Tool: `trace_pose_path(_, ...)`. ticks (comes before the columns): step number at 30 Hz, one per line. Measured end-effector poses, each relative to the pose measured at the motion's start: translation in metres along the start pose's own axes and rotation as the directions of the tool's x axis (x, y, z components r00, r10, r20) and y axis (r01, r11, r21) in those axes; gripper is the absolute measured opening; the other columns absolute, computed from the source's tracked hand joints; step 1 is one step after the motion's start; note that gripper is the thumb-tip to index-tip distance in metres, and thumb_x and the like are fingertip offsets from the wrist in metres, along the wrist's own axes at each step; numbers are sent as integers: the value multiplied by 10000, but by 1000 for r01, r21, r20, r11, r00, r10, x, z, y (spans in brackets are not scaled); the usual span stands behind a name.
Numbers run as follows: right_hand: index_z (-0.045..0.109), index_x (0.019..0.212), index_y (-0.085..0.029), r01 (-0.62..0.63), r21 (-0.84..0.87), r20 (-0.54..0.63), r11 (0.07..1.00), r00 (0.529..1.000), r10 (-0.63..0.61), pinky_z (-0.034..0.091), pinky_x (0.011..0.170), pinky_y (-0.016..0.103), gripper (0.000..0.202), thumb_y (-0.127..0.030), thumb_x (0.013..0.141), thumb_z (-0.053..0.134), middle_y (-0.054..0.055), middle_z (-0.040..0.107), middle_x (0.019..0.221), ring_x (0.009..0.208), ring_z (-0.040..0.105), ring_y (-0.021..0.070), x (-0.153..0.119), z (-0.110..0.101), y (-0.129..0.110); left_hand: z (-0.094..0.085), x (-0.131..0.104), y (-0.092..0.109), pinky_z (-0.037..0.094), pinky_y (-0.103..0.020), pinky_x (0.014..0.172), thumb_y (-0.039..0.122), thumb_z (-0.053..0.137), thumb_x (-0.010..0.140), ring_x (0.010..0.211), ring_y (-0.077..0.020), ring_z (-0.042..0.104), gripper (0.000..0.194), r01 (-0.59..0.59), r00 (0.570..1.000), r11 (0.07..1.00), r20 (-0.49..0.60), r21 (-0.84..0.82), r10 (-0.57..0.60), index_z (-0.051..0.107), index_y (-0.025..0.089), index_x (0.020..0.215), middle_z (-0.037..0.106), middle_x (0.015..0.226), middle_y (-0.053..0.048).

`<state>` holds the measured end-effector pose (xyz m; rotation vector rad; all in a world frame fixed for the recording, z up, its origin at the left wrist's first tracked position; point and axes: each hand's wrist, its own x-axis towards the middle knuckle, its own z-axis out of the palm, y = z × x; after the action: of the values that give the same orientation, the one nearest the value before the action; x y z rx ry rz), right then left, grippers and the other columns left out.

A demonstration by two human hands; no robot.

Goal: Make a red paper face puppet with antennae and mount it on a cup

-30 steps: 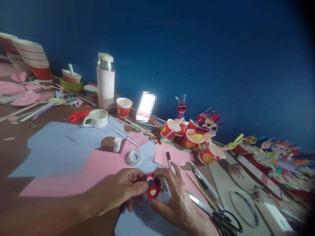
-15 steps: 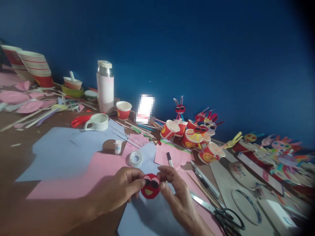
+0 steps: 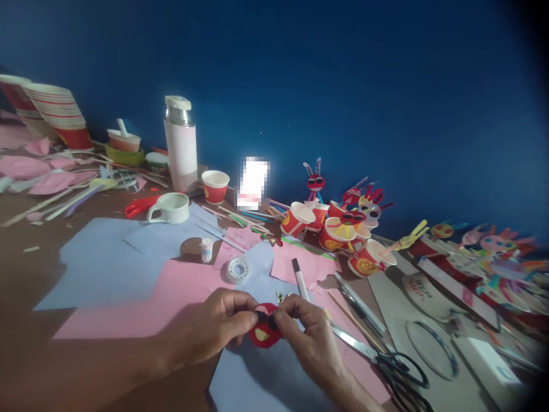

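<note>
right hand (image 3: 315,332) has moved in to pinch the red face (image 3: 270,340), left hand (image 3: 210,326) gripping it too, so it's steadied

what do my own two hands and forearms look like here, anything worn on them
Both the left hand and the right hand are bare, with no gloves. No rings, watch or bracelet show on the parts in view, and no sleeve covers the visible stretch of either forearm. Some fingertips are hidden, so their nails can't all be checked.
</note>
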<state>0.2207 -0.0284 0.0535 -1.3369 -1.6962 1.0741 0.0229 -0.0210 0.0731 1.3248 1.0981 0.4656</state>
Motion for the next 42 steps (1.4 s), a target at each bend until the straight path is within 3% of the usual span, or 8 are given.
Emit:
trace_pose_path(6, 588, 635, -174, 6, 76, -44, 997, 999, -3, 394, 557, 223, 238, -310, 829, 571, -18, 561, 580, 569, 482, 114, -4, 5, 1, 2, 8, -17, 333, -219, 562, 470, 563, 840, 632, -119, 432, 324, -89, 996, 995, -32, -53, 87, 667, 163, 858, 529, 676, 18)
trace_pose_path(11, 655, 814, -170, 26, 123, -41, 992, 999, -21, 434, 540, 236, 301, -420, 895, 509, 2, 612, 616, 556, 545, 129, 6, -8, 8, -4, 5, -13, 350, -226, 534, 506, 565, 823, 569, -112, 446, 336, -11, 998, 995, -60, -99, 5, 624, 176, 835, 532, 670, 23)
trace_pose_path(14, 660, 836, -180, 75, -131, -106, 988, 990, -90, 439, 557, 242, 264, -368, 912, 490, 13, 647, 672, 603, 572, 143, 15, -20, 17, -10, 1, -5, 385, -235, 540, 495, 562, 815, 550, -113, 469, 310, 28, 998, 994, -56, -108, -35, 602, 188, 823, 541, 677, 26)
trace_pose_path(17, 670, 863, -199, 189, -409, -67, 893, 969, -236, 436, 675, 281, 210, -280, 912, 483, 26, 683, 787, 720, 602, 167, 22, -28, 26, -13, -1, 1, 403, -240, 539, 484, 563, 801, 533, -113, 463, 295, 55, 997, 994, -52, -99, -61, 584, 190, 791, 518, 635, 36)
trace_pose_path(20, 680, 880, -217, 238, -508, -32, 828, 955, -295, 383, 766, 335, 180, -230, 896, 502, 34, 684, 844, 812, 598, 199, 24, -31, 32, -12, 0, 1, 404, -236, 534, 454, 562, 797, 535, -111, 461, 272, 41, 997, 995, -56, -94, -47, 572, 184, 766, 509, 619, 36)
trace_pose_path(28, 668, 968, -242, 269, -729, 83, 629, 947, -309, 337, 775, 364, 158, -204, 874, 548, 40, 641, 940, 881, 552, 227, 23, -22, 30, -8, 3, -4, 427, -248, 518, 411, 538, 817, 513, -120, 511, 244, 20, 999, 994, 48, -105, -15, 510, 181, 738, 498, 597, 35)
trace_pose_path(35, 648, 860, -225, 245, -682, 21, 689, 949, -316, 331, 794, 355, 90, -173, 825, 583, 26, 651, 925, 868, 544, 214, 24, -15, 31, -4, 6, -10, 421, -240, 530, 400, 524, 804, 584, -146, 558, 247, -10, 997, 999, 79, -32, 13, 593, 163, 812, 594, 662, -2)
trace_pose_path(42, 598, 785, -210, 230, -648, -12, 727, 950, -311, 335, 768, 331, 96, -150, 827, 536, 14, 658, 827, 817, 565, 195, 25, -17, 31, -1, 9, -16, 390, -232, 542, 365, 522, 764, 575, -127, 495, 228, -62, 993, 998, 102, -15, 63, 617, 159, 787, 565, 633, 8)
